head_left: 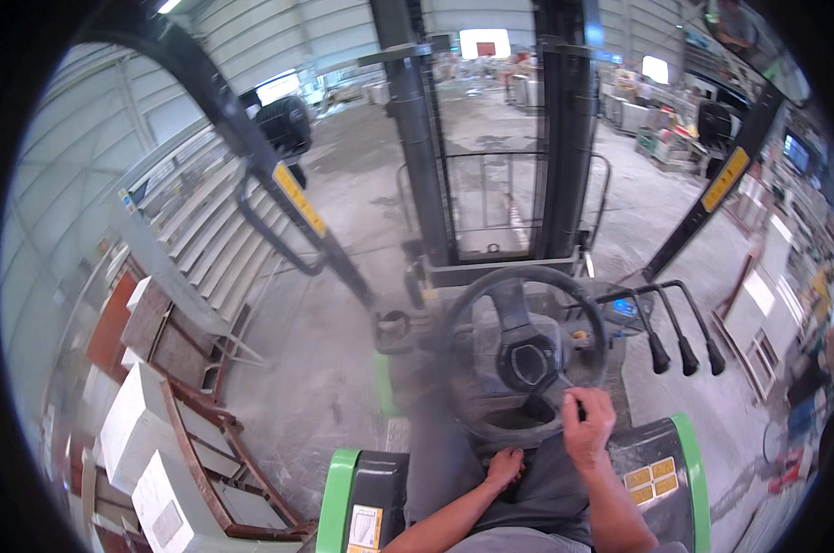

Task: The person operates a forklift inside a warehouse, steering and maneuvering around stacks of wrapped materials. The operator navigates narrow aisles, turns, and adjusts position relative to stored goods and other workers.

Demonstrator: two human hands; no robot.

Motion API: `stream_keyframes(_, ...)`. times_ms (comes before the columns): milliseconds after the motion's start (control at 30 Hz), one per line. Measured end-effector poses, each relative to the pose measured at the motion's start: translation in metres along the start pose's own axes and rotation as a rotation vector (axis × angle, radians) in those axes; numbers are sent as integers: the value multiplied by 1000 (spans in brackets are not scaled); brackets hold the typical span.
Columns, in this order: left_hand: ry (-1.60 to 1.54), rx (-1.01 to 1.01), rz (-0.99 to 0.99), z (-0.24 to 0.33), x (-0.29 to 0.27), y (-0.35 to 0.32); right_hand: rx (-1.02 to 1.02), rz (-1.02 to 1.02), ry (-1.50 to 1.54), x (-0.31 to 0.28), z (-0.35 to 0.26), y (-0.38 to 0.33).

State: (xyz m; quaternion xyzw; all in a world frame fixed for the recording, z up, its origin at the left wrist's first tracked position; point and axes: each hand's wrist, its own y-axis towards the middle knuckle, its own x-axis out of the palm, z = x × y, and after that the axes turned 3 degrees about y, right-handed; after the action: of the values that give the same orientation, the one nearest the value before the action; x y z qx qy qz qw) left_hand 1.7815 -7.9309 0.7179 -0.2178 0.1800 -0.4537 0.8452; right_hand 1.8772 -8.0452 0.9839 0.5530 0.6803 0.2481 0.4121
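Note:
I sit at a forklift's steering wheel (604, 323), a black ring with a dark hub. My right hand (589, 426) is closed at the lower right of its rim, fingers curled in; the rim passes behind the hand. Low between my thighs rests my left hand (504, 468), away from the wheel, fingers loosely laid down and partly in shadow. Right of the wheel stand several black-knobbed levers (687, 355), with neither hand on them. A small lit blue display (625, 308) sits beside them.
Ahead rises the dark mast (564, 157) with a load guard (486, 189). Dark cab posts (242, 138) flank me. White blocks and brown frames (182, 415) stand close on the left, beside a slatted rack (219, 244). Pale panels (767, 300) lean at the right. Concrete floor (343, 175) stretches ahead.

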Motion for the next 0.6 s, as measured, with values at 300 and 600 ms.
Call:
stream_keyframes(300,-12,6,27,157,-13,198,168,89,74,130,171,226)
stream_keyframes(600,9,17,14,332,-77,401,133,153,55,331,285,490)
